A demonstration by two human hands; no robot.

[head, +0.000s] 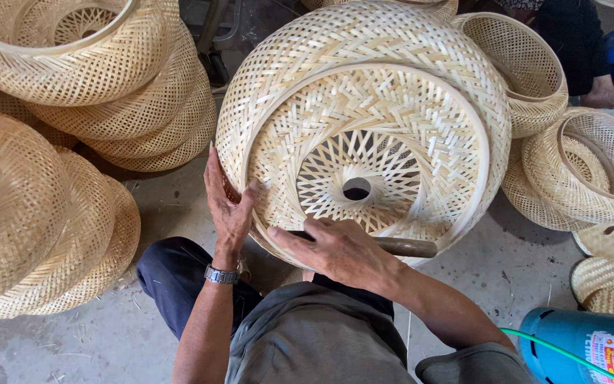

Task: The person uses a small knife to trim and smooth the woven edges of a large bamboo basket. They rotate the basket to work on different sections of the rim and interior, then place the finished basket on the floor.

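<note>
Held basket: a large round pale woven bamboo basket [364, 128] fills the upper centre of the frame, tipped on its side with its open mouth toward the camera; a small dark hole shows in the middle of its woven bottom.
Stacks: nested woven bamboo baskets [108, 78] pile up in the upper left, and more domed ones [37, 220] lie at the left edge.
Right side: open bamboo baskets [584, 171] sit at the right edge, with another person's hand [609, 96] near them in the upper right.
Canister: a blue cylinder [584, 348] with a green hose lies in the lower right corner.
Floor: grey concrete floor [108, 341] with scattered slivers.
Left hand [229, 206]: open, palm and spread fingers pressed flat against the basket's left rim; a metal wristwatch [220, 274] is on the wrist.
Right hand [335, 249]: closed around a dark wooden-handled tool [406, 247] lying across the basket's lower rim.
</note>
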